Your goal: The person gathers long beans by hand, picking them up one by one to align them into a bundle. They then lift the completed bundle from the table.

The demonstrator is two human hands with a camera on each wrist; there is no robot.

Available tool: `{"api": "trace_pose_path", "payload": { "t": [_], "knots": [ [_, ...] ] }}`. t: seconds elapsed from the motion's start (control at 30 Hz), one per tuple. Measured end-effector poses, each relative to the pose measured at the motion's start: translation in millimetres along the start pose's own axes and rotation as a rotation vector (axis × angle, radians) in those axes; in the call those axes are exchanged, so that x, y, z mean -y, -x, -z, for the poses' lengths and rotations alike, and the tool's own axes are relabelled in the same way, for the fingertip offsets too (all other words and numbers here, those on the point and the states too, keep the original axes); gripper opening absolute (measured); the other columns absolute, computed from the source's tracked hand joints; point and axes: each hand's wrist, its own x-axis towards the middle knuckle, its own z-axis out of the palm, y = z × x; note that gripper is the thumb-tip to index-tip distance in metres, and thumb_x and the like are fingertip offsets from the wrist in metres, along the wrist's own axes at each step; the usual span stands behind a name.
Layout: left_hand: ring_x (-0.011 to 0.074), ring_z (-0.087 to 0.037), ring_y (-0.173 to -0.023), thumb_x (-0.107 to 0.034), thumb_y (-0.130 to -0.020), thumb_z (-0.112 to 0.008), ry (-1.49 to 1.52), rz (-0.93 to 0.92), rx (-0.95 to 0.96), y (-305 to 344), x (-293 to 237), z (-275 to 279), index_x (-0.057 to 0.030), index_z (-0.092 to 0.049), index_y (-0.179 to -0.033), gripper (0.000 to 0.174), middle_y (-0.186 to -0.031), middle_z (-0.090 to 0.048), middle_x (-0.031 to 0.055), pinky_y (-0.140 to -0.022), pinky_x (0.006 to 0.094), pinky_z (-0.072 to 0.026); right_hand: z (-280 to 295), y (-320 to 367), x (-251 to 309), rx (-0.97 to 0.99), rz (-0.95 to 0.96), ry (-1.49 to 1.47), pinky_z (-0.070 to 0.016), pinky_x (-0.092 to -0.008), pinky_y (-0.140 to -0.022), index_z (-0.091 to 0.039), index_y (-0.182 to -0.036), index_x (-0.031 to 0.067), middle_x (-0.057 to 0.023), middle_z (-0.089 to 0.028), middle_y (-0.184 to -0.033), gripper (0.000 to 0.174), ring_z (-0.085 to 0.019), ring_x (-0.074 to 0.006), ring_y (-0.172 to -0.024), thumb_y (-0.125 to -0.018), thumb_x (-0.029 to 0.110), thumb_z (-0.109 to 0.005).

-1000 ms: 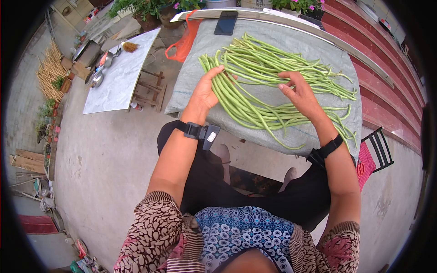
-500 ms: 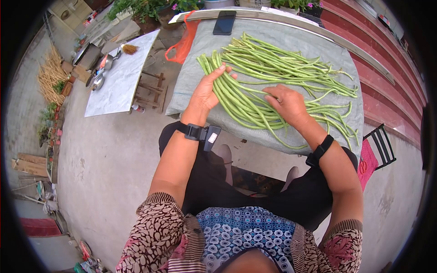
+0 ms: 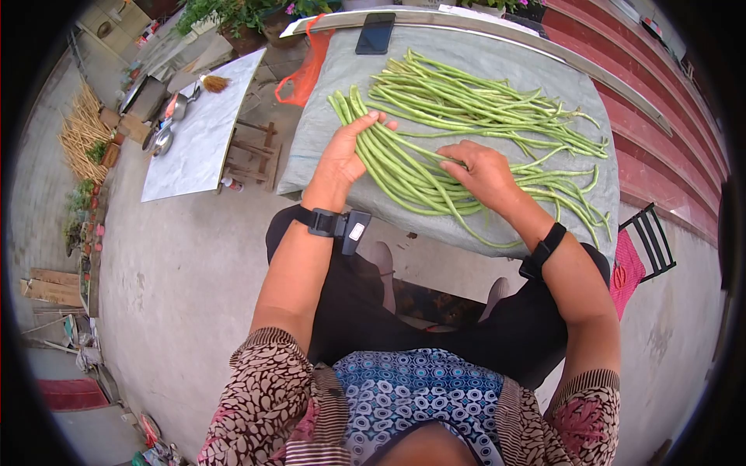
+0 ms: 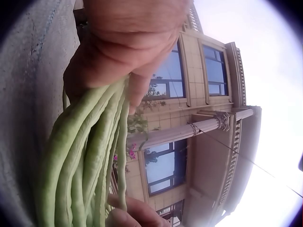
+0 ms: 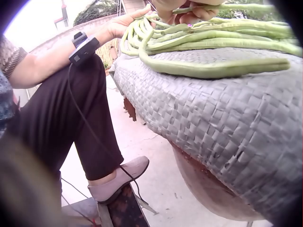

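Note:
A bundle of long green beans (image 3: 404, 175) lies across the near side of the cloth-covered table (image 3: 318, 85). My left hand (image 3: 342, 151) grips the bundle near its left ends, thumb over the top; the left wrist view shows the beans (image 4: 71, 161) hanging from under that hand. Over the bundle's middle, my right hand (image 3: 483, 172) pinches a single long bean (image 5: 236, 7) between thumb and curled fingers. A second pile of long beans (image 3: 482, 97) lies behind, farther from me.
A black phone (image 3: 375, 33) lies at the table's far edge, beside an orange plastic bag (image 3: 309, 66). To the left stands a marble-topped table (image 3: 198, 140) with a brush (image 3: 214, 82) and metal pans. Red steps (image 3: 645, 116) rise on the right, above a black folding chair (image 3: 651, 241).
My right hand has moved left and toward me, from open above the beans to pinching one bean. The left hand keeps its grip on the bundle.

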Motion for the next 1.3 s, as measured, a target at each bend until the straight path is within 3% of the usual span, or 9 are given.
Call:
{"api": "trace_pose_path", "payload": {
  "t": [0.2, 0.3, 0.4, 0.6, 0.7, 0.9, 1.0, 1.1, 1.3],
  "knots": [
    [0.0268, -0.062, -0.079, -0.011, -0.082, -0.062, 0.131, 0.016, -0.019, -9.4, 2.2, 18.0, -0.0081, -0.054, -0.086, 0.009, -0.078, -0.06, 0.0076, -0.066, 0.0401, -0.0533, 3.5, -1.0, 3.4, 0.05, 0.036, 0.093, -0.0454, -0.0381, -0.076, -0.061, -0.101, 0.0116, -0.0081, -0.058, -0.099, 0.023, -0.055, -0.0276, -0.091, -0.084, 0.025, -0.053],
    [0.0283, -0.062, -0.078, -0.01, -0.082, -0.06, 0.042, 0.06, -0.219, -9.3, 1.7, 20.6, -0.0072, -0.052, -0.092, 0.013, -0.082, -0.061, 0.0117, -0.065, 0.0432, -0.0534, -11.4, -1.4, -17.2, -0.119, 0.05, 0.121, -0.0438, -0.0389, -0.081, -0.058, -0.105, 0.0089, -0.0099, -0.054, -0.105, 0.025, -0.051, -0.0294, -0.098, -0.085, 0.022, -0.052],
    [0.0319, -0.062, -0.08, -0.011, -0.084, -0.057, 0.046, 0.142, -0.262, -11.8, 0.4, 29.1, -0.0042, -0.047, -0.1, 0.02, -0.087, -0.062, 0.0178, -0.066, 0.0468, -0.0534, -15.5, -3.4, -35.5, -0.096, 0.004, 0.226, -0.0432, -0.0392, -0.083, -0.056, -0.108, 0.0079, -0.01, -0.052, -0.107, 0.027, -0.05, -0.03, -0.099, -0.084, 0.019, -0.052],
    [0.0391, -0.059, -0.087, -0.015, -0.086, -0.053, 0.012, 0.212, -0.281, -9.9, 0.3, 30.7, 0.0058, -0.038, -0.113, 0.037, -0.096, -0.058, 0.0278, -0.073, 0.0515, -0.0519, -7.2, -7.3, -28.0, 0.015, -0.125, 0.33, -0.0429, -0.039, -0.083, -0.057, -0.107, 0.0095, -0.0111, -0.052, -0.098, 0.03, -0.049, -0.0287, -0.095, -0.077, 0.017, -0.059],
    [0.0401, -0.058, -0.089, -0.014, -0.085, -0.053, 0.023, 0.216, -0.292, -13.0, 1.4, 36.4, 0.0069, -0.036, -0.116, 0.04, -0.1, -0.055, 0.0293, -0.075, 0.0524, -0.051, -13.9, -6.5, -32.8, -0.136, -0.144, 0.384, -0.0426, -0.0386, -0.082, -0.06, -0.102, 0.0104, -0.0108, -0.052, -0.094, 0.029, -0.049, -0.0282, -0.094, -0.075, 0.019, -0.062],
    [0.0402, -0.058, -0.091, -0.014, -0.085, -0.053, 0.003, 0.185, -0.3, -12.6, 2.0, 35.9, 0.0069, -0.038, -0.114, 0.038, -0.102, -0.055, 0.0283, -0.078, 0.0526, -0.05, -5.1, -9.0, -32.3, -0.133, -0.154, 0.426, -0.0389, -0.0374, -0.079, -0.062, -0.086, 0.011, -0.0062, -0.054, -0.092, 0.017, -0.048, -0.0264, -0.094, -0.072, 0.019, -0.065],
    [0.0392, -0.058, -0.092, -0.014, -0.085, -0.053, 0.001, 0.148, -0.316, -9.3, 2.8, 30.1, 0.0071, -0.039, -0.113, 0.037, -0.103, -0.055, 0.0274, -0.078, 0.0517, -0.0498, -6.7, -9.0, -34.4, -0.264, -0.044, 0.346, -0.0373, -0.037, -0.079, -0.06, -0.083, 0.0109, -0.0047, -0.056, -0.086, 0.013, -0.051, -0.0255, -0.089, -0.074, 0.019, -0.064],
    [0.0375, -0.058, -0.093, -0.014, -0.085, -0.053, 0.013, 0.168, -0.249, -12.9, 2.7, 37.3, 0.0067, -0.042, -0.111, 0.034, -0.104, -0.055, 0.0263, -0.08, 0.051, -0.049, -4.9, -13.4, -32.0, -0.123, -0.063, -0.013, -0.0379, -0.0374, -0.078, -0.059, -0.084, 0.0114, -0.0052, -0.059, -0.079, 0.012, -0.054, -0.0251, -0.083, -0.076, 0.02, -0.063],
    [0.0326, -0.058, -0.085, -0.013, -0.086, -0.051, 0.174, 0.189, -0.186, -14.6, 2.4, 32.9, 0.0002, -0.047, -0.101, 0.02, -0.093, -0.058, 0.0189, -0.075, 0.0483, -0.0491, -7.1, -6.0, -6.4, 0.065, -0.054, 0.084, -0.0442, -0.039, -0.066, -0.058, -0.084, 0.0117, -0.0064, -0.06, -0.077, 0.014, -0.057, -0.0265, -0.077, -0.082, 0.026, -0.057]
  ]
}}
